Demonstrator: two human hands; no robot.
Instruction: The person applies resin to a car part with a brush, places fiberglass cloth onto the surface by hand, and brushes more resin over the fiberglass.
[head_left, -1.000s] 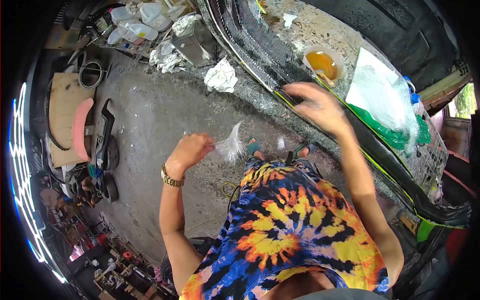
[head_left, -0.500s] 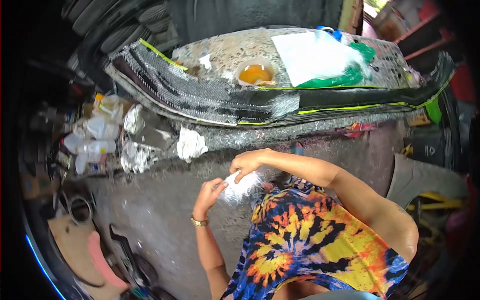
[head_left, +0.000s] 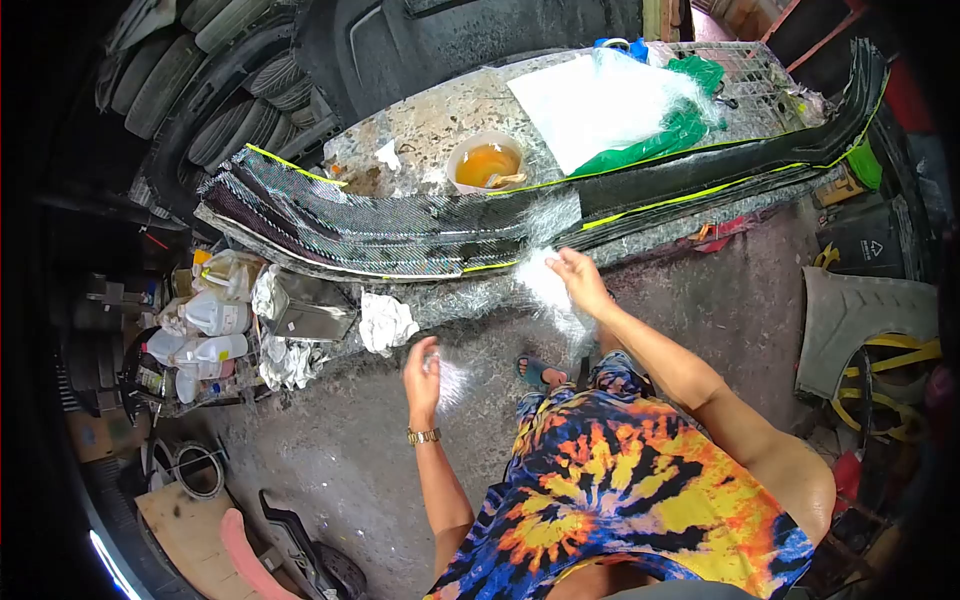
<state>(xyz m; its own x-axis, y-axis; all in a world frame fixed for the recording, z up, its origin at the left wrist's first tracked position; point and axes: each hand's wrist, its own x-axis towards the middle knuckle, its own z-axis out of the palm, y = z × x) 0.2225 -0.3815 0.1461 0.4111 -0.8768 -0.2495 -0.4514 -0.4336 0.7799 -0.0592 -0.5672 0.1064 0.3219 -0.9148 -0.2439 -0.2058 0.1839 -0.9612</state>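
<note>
Right hand (head_left: 580, 280) pinches fibre (head_left: 547, 292) by its edge at frame centre, seemingly so it hangs spread beside the strip (head_left: 400, 228); left of centre, the left hand's (head_left: 421, 382) grip on a tuft (head_left: 453, 381) is unclear.

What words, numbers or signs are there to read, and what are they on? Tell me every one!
No words, brands or numbers can be read.
Only one sign shows: a pale triangle that looks like a recycling sign, on the dark panel at the right.
Plastic jugs at the left: any print is too small and blurred to read.
Wristwatch: too small to read.
</note>
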